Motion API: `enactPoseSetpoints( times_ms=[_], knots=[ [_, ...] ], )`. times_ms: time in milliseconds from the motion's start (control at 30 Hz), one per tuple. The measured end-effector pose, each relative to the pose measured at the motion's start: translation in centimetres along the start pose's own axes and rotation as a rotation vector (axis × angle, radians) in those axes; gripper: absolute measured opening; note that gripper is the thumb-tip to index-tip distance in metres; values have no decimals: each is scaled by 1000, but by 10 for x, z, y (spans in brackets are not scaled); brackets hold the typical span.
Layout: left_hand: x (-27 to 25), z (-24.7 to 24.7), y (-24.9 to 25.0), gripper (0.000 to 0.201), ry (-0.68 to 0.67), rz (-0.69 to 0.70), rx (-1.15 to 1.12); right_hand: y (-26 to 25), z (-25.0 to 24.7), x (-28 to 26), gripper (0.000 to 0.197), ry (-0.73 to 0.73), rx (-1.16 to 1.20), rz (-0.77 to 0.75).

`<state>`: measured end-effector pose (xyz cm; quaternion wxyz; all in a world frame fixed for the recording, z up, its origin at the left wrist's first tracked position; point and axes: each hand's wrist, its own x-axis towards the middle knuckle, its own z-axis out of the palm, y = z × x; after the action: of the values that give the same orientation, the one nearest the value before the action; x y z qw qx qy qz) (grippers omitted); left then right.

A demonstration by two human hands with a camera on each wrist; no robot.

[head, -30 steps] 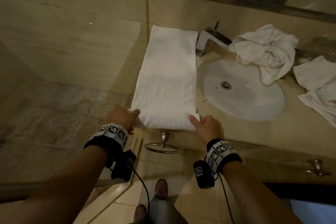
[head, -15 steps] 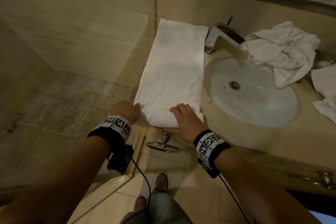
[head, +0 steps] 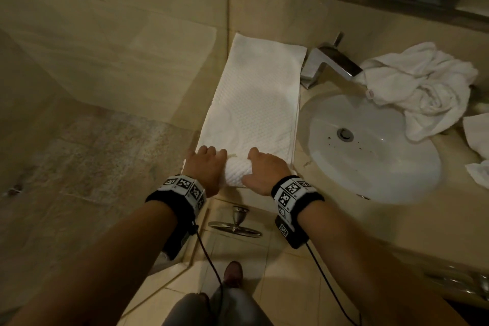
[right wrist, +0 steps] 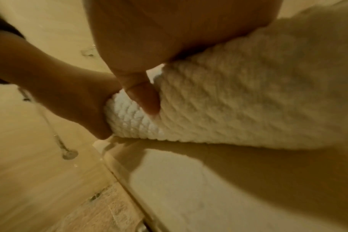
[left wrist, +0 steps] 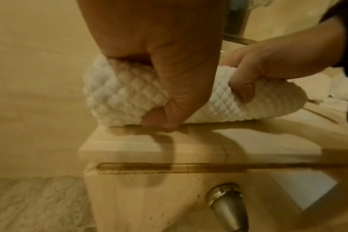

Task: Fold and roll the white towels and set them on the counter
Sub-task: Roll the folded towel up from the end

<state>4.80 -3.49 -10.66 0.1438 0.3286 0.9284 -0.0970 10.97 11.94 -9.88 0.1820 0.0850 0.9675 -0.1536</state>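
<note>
A long white waffle-weave towel [head: 254, 103] lies folded in a strip on the beige counter [head: 397, 225], left of the sink. Its near end is rolled into a short thick roll [head: 236, 171] [left wrist: 125, 95] [right wrist: 238, 109] at the counter's front edge. My left hand [head: 205, 167] [left wrist: 169, 78] grips the roll's left part, fingers over the top and thumb under the front. My right hand [head: 264, 169] [right wrist: 145, 94] grips the right part the same way, thumb pressed into the front. Crumpled white towels [head: 420, 87] lie beyond the sink.
A white oval sink [head: 370, 145] with a chrome tap [head: 330, 63] sits right of the towel. More white cloth [head: 479, 137] lies at the far right edge. A metal towel ring [head: 236, 225] hangs below the counter front. Tiled wall stands at the left, mirror above.
Both hands, first pinching the flat near corners, have moved inward and turned the near end over into a roll. The head view has shifted slightly closer.
</note>
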Motion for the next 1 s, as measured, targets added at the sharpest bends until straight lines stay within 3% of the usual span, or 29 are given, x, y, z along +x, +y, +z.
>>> enactPoseSetpoints(
  times_ms=[133,200,267,367,433,600,667,767,867,1000],
  knots=[
    [16,-7,-1,41,-34,-1,-46,-10,6,-13,77,117,-163,-130],
    [27,-14,-4,40,-120,5,-71,-13,13,-16,93,88,-270,-152],
    [35,-20,-6,43,-210,18,-73,-13,16,-10,97,48,-336,-113],
    [37,-22,-6,51,-246,27,-62,-14,8,7,80,35,-313,-74],
    [35,-23,-6,62,-166,52,-28,-17,-2,16,68,3,-235,-40],
    [37,-48,-7,104,-64,259,127,-19,-36,36,48,-154,-60,79],
    [34,-40,0,92,5,275,160,-19,-43,38,42,-202,-38,84],
    [33,-30,4,61,151,248,80,-21,-42,39,55,-246,-35,121],
    [49,-31,7,54,6,195,51,-22,-31,35,77,-152,-186,75],
    [78,-48,5,42,-72,153,-100,-18,-28,34,93,-62,-256,15]
  ],
)
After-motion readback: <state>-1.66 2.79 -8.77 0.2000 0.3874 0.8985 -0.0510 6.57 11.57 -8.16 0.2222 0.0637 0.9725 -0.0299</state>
